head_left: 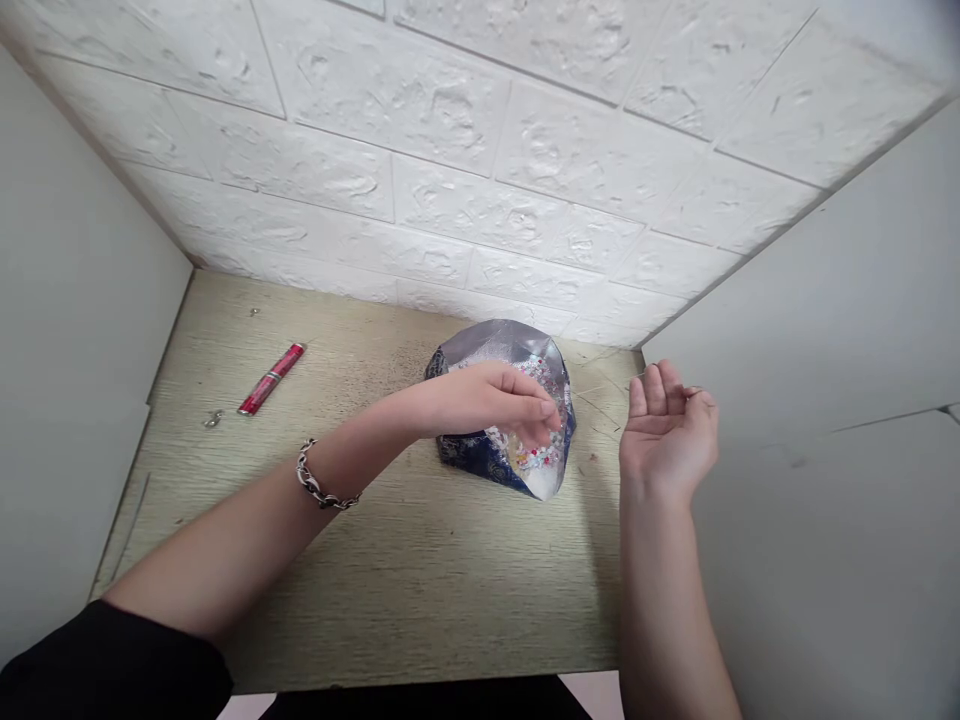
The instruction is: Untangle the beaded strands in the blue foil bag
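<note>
A bag [480, 455] with dark blue sides and a silvery lining lies open in the middle of the table, holding many small white, red and yellow beads [536, 458]. Over its mouth is my left hand [517, 402], fingers curled and pressed together; whatever they hold is too small or hidden. To the right of the bag, my right hand [670, 425] is raised palm up, thumb and forefinger pinched while the other fingers stay loosely bent. A faint thin thread [611, 384] runs from near this pinch toward the bag.
A shiny red tube [271, 379] lies on the wooden table [420, 580] at the left. Two small shiny bits, one of them silvery [214, 419], lie near it. A white brick-patterned wall [450, 200] stands behind, with pale panels on both sides.
</note>
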